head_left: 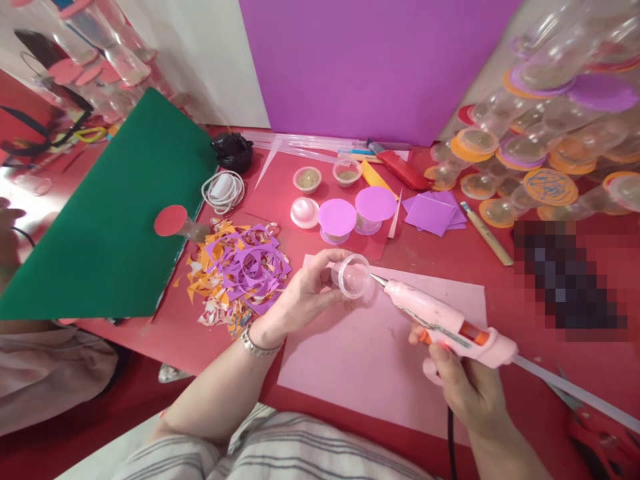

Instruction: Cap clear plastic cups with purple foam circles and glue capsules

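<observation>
My left hand (313,287) grips a small clear plastic cup (354,276) by its side, with the round rim turned toward me. In my right hand (465,377) is a pink hot glue gun (435,310), with fingers wrapped round its handle near the orange trigger. Its metal nozzle points left and meets or nearly meets the cup's rim; I cannot tell whether they touch. A long glue stick (575,390) sticks out of the gun's back end. Both hands are above a pink sheet (345,363) on the red table.
Behind the cup stand purple-topped cups (337,219) and open cups of sand-like grains (307,179). Paper scraps (250,267) lie left, beside a green board (115,220). Purple squares (433,212), a box cutter (487,233), red-handled pliers (605,427) and stacked cup pieces (525,147) are right.
</observation>
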`<action>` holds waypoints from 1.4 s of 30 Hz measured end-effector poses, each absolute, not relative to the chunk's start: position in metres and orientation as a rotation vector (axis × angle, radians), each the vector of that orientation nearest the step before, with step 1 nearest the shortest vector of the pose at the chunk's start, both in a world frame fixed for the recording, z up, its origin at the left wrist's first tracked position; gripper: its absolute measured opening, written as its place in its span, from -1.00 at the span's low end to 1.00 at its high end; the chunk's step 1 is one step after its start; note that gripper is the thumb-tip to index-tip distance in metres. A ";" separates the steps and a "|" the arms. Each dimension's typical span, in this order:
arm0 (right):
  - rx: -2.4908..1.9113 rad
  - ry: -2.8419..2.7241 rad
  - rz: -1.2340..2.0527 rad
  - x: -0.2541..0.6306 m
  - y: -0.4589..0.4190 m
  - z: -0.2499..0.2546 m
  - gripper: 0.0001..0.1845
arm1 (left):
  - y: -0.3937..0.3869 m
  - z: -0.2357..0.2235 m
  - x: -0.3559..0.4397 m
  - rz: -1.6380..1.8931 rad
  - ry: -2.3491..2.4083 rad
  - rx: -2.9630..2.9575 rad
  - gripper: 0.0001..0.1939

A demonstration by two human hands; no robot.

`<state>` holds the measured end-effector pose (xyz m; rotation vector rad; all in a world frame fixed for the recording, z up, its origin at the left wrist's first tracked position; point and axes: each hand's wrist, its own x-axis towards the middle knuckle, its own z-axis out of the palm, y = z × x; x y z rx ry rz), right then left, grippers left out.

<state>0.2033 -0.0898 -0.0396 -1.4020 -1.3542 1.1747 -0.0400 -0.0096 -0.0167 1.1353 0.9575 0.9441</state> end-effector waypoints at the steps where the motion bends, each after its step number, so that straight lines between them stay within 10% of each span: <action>1: -1.405 -1.347 1.172 0.203 -0.090 -0.039 -0.72 | -0.010 -0.016 -0.040 0.939 0.961 1.149 -0.60; 42: -1.412 -1.484 0.914 0.205 -0.090 -0.044 -0.75 | -0.009 -0.018 -0.039 0.938 1.015 1.160 -0.52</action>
